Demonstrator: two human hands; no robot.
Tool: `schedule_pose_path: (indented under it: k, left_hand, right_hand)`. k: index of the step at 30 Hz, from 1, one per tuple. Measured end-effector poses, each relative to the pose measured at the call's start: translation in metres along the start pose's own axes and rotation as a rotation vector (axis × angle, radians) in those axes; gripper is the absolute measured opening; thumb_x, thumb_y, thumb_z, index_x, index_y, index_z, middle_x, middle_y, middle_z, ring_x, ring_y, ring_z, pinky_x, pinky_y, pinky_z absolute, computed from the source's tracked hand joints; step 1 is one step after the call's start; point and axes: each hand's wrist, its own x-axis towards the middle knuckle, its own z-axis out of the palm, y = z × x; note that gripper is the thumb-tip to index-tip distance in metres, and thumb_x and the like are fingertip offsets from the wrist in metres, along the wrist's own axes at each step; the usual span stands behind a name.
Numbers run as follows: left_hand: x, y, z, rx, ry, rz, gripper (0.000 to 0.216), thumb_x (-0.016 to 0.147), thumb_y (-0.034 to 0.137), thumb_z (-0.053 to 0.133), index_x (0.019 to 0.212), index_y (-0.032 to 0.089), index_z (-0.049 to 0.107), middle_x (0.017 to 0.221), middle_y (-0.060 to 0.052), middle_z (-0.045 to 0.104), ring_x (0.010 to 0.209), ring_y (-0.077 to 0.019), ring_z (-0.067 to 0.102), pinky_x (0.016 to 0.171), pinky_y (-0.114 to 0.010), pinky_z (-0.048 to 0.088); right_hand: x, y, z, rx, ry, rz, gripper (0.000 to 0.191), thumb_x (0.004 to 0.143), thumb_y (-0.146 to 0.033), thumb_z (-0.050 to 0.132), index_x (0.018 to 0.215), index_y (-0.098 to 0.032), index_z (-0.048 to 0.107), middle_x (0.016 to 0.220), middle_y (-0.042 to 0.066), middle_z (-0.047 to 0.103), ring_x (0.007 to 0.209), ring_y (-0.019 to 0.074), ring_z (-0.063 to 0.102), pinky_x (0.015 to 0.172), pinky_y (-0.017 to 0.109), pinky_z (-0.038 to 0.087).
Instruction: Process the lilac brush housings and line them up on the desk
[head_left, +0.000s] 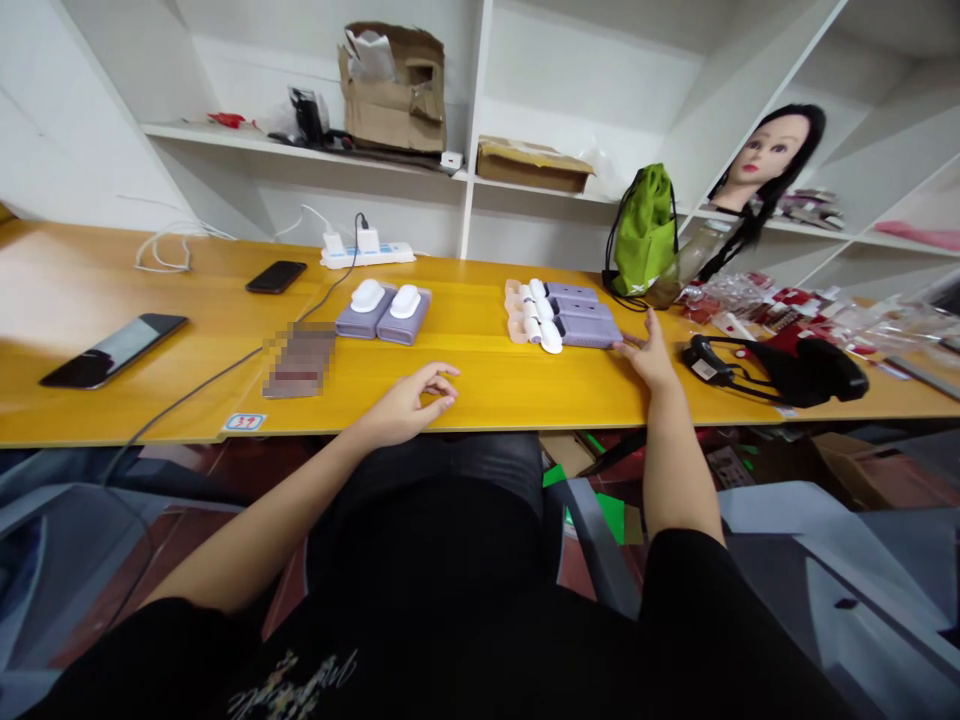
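"Where's the front purple box on the right?"

"On the tabletop, just left of the right hand, the nearer one; its long axis runs roughly left to right."

"And the hands?"

"Right one spread, gripping nothing, fingertips at the box's end (touching or not, I can't tell). Left hand loosely curled, empty."

"Its look?"

"Pale, blocky, a white rounded piece at its left end."

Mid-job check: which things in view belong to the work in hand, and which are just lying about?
Likely in the job:
purple boxes nearest the right hand
white pieces at their ends
left pair of purple boxes

Apparently just lying about:
large phone
power strip
green drawstring bag
mannequin head
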Motion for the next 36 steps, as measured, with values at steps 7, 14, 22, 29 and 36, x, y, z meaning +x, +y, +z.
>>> schedule_pose_path:
  k: [7, 14, 22, 29, 36]
  left_hand:
    - [0.001, 0.004, -0.001, 0.017, 0.008, -0.002, 0.040, 0.104, 0.044, 0.076, 0.140, 0.027, 0.070, 0.123, -0.010, 0.087, 0.121, -0.0311, 0.083, 0.113, -0.052, 0.064]
    - [0.003, 0.004, 0.001, 0.035, 0.014, 0.058, 0.023, 0.104, 0.041, 0.074, 0.120, 0.025, 0.078, 0.124, -0.009, 0.088, 0.118, -0.0296, 0.084, 0.114, -0.050, 0.066]
    - [0.015, -0.002, -0.025, 0.286, 0.321, 0.070, 0.029, 0.107, 0.033, 0.068, 0.133, 0.023, 0.073, 0.138, -0.013, 0.082, 0.129, -0.0316, 0.079, 0.119, -0.054, 0.062]
    - [0.075, -0.009, -0.081, 0.811, 0.473, -0.308, 0.092, 0.095, 0.063, 0.084, 0.166, 0.013, 0.055, 0.174, -0.032, 0.052, 0.162, -0.0607, 0.044, 0.133, -0.080, 0.037]
    - [0.088, -0.021, -0.070, 0.889, 0.401, -0.328, 0.089, 0.085, 0.064, 0.086, 0.157, 0.016, 0.066, 0.189, -0.030, 0.035, 0.173, -0.0661, 0.024, 0.133, -0.091, 0.023]
  right_hand:
    - [0.008, -0.004, 0.006, 0.162, 0.202, 0.076, 0.085, 0.072, -0.025, 0.063, 0.156, -0.020, 0.055, 0.157, 0.028, 0.071, 0.136, 0.0388, 0.079, 0.117, 0.064, 0.064]
    - [0.004, -0.022, 0.009, 0.282, 0.427, 0.157, 0.028, 0.080, -0.003, 0.056, 0.095, -0.025, 0.062, 0.078, 0.001, 0.072, 0.076, 0.0199, 0.073, 0.087, 0.036, 0.063]
    - [-0.003, -0.040, 0.011, 0.262, 0.512, 0.169, 0.037, 0.083, 0.010, 0.046, 0.082, -0.024, 0.062, 0.068, -0.004, 0.065, 0.061, 0.0137, 0.062, 0.073, 0.029, 0.052]
    - [-0.004, -0.046, 0.014, 0.233, 0.536, 0.165, 0.040, 0.079, 0.012, 0.047, 0.077, -0.024, 0.062, 0.065, -0.003, 0.064, 0.061, 0.0155, 0.064, 0.075, 0.032, 0.055]
    - [-0.002, -0.044, 0.013, 0.219, 0.578, 0.093, 0.040, 0.081, 0.011, 0.048, 0.071, -0.026, 0.060, 0.065, -0.001, 0.063, 0.062, 0.0180, 0.066, 0.073, 0.035, 0.056]
